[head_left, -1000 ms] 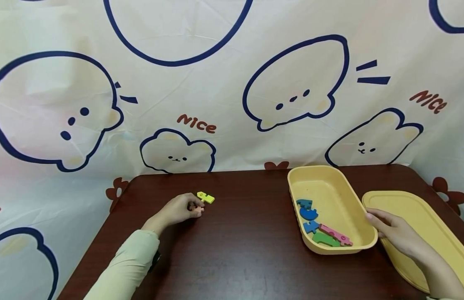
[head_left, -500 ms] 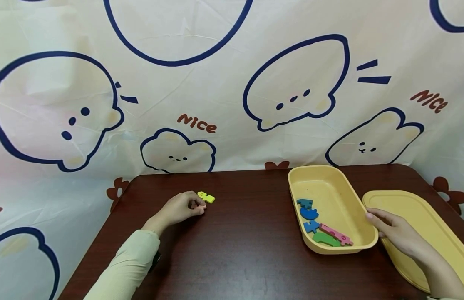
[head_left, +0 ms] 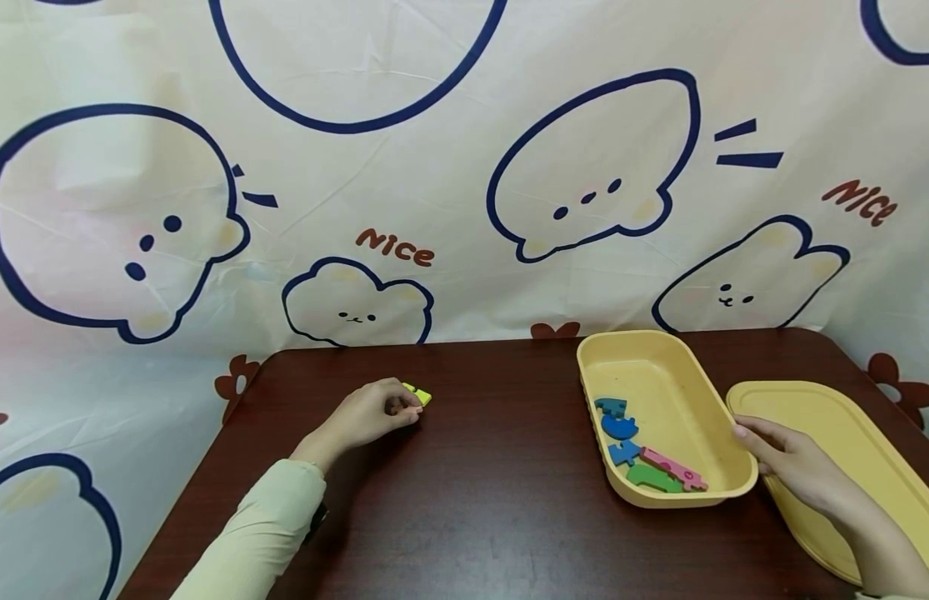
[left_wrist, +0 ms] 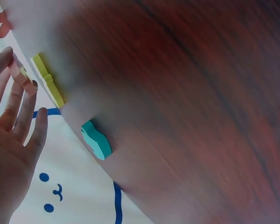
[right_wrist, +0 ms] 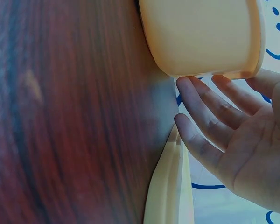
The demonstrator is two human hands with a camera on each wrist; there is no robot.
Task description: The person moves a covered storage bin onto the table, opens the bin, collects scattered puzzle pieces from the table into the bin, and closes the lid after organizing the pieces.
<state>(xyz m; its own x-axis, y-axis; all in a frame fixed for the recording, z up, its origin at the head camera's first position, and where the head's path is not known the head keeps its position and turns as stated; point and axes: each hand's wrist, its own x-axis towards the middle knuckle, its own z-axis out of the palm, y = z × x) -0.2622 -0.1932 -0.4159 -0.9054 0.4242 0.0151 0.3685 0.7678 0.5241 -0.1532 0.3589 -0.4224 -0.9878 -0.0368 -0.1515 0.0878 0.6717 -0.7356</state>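
Note:
My left hand (head_left: pixel 370 414) pinches a small peach-pink puzzle piece (left_wrist: pixel 22 77) between thumb and fingertips, over the far left part of the table. Just beyond the fingertips lies a yellow puzzle piece (head_left: pixel 424 397), partly covered by the hand in the head view. A teal puzzle piece (left_wrist: pixel 97 140) lies near it in the left wrist view; the hand hides it from the head camera. On the right, my right hand (head_left: pixel 797 471) holds the yellow plastic box (head_left: pixel 659 379) at its side, thumb over the rim and fingers against the outer wall.
Inside the box, along its left and near side, are several puzzle pieces, among them a blue one (head_left: pixel 620 427), a pink one (head_left: pixel 672 469) and a green one (head_left: pixel 654 478). A yellow lid (head_left: pixel 816 433) lies right of the box. A printed cloth (head_left: pixel 464 192) hangs behind the table (head_left: pixel 471 517).
My left hand has shifted slightly right and away from me with the peach-pink piece, covering more of the yellow piece. The right hand and the box stay where they were.

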